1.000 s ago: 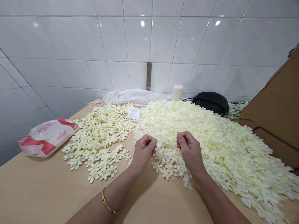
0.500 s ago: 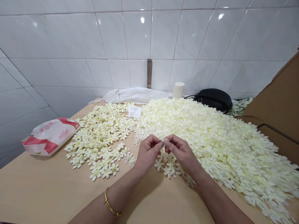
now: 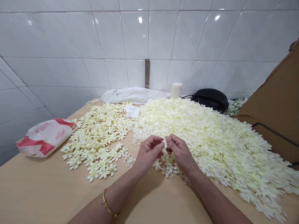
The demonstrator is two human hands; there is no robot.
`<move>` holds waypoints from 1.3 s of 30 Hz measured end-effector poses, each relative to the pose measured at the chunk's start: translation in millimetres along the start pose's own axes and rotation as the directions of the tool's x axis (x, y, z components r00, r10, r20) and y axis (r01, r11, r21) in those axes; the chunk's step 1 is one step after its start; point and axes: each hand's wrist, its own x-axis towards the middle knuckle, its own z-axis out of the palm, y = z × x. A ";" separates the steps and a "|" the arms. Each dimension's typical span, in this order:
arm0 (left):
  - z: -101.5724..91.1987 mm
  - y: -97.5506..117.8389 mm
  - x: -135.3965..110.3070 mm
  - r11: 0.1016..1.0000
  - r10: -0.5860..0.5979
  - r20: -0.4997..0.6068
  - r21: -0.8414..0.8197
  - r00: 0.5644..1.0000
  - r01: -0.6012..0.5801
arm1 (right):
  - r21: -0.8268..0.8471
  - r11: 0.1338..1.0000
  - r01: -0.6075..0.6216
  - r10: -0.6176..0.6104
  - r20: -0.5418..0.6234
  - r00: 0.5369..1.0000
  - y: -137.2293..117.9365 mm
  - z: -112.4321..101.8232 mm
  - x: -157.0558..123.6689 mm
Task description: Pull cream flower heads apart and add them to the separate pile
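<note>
Left hand [image 3: 149, 153], right hand [image 3: 180, 153] pinch one flower [image 3: 165, 142].

Just in front of the heap of cream flowers [image 3: 210, 133], the left hand [image 3: 148, 154] and right hand [image 3: 181, 154] covered nearly all of the pale flower piece [image 3: 165, 142] pinched between their fingertips, so its shape could not be told. Behind the heap, the black case [image 3: 210, 99] and white cylinder [image 3: 176, 89] had their bases hidden. Right of the heap, the cardboard box [image 3: 275, 102] ran off the edge. Left of the heap, the print on the red-and-white bag [image 3: 44, 137] was too small to read.
</note>
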 end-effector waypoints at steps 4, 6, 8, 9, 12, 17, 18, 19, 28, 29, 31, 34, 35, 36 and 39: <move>0.1 -0.8 0.7 1.000 0.018 0.010 -0.003 1.000 -0.018 | -0.096 0.995 0.032 -0.032 -0.002 0.999 -1.2 2.7 -1.3; -0.4 -0.3 1.2 0.999 0.033 -0.035 0.009 0.999 -0.033 | -0.062 0.998 0.021 -0.020 0.010 1.000 -2.5 3.7 -2.1; -1.2 0.5 1.8 0.999 0.049 -0.088 0.016 0.995 -0.048 | 0.024 1.000 0.003 -0.004 0.048 0.999 -3.7 3.7 -2.2; -1.6 0.9 2.0 0.998 0.056 -0.110 0.018 0.992 -0.054 | 0.066 0.998 -0.006 0.001 0.068 0.998 -4.1 3.4 -1.9; -1.5 1.0 1.5 0.998 0.060 -0.149 0.023 0.987 -0.058 | 0.120 0.993 -0.015 0.004 0.092 0.996 -4.5 2.9 -0.9; 4.0 -1.8 -2.8 0.994 0.106 -0.168 0.044 0.980 -0.100 | -0.068 0.997 0.028 -0.027 0.009 1.000 -5.0 7.9 -4.2; 5.1 -2.2 -3.4 0.992 0.123 -0.177 0.044 0.976 -0.117 | -0.123 0.992 0.040 -0.044 -0.032 0.999 -5.2 9.2 -5.1; 5.9 -2.4 -3.7 0.991 0.130 -0.186 0.039 0.974 -0.125 | -0.157 0.987 0.044 -0.055 -0.063 0.996 -5.2 10.2 -5.7; 6.3 2.3 -1.8 0.999 0.028 -0.156 -0.011 0.987 -0.030 | 0.180 0.981 -0.077 0.063 0.082 0.995 -2.7 4.5 -0.9; 6.5 2.4 -2.1 1.000 0.020 -0.157 -0.008 0.987 -0.022 | 0.184 0.979 -0.084 0.069 0.084 0.994 -2.6 4.4 -1.0; 6.4 2.1 -2.6 1.000 0.009 -0.161 -0.011 0.987 -0.011 | 0.198 0.974 -0.106 0.092 0.078 0.993 -2.3 4.4 -1.3; 4.3 0.3 -1.3 0.997 -0.011 -0.162 -0.073 0.987 -0.001 | 0.259 0.954 -0.150 0.122 0.121 0.985 -2.1 4.1 -0.7; 3.1 -0.6 -0.3 0.993 -0.028 -0.157 -0.116 0.987 0.009 | 0.278 0.948 -0.156 0.122 0.136 0.983 -2.1 3.9 -0.3; 1.8 -1.5 0.9 0.986 -0.050 -0.147 -0.165 0.988 0.025 | 0.292 0.944 -0.154 0.115 0.144 0.983 -2.1 3.5 0.2; -1.3 -3.3 3.4 0.962 -0.104 -0.112 -0.262 0.988 0.071 | 0.299 0.945 -0.131 0.087 0.156 0.984 -2.4 2.8 1.1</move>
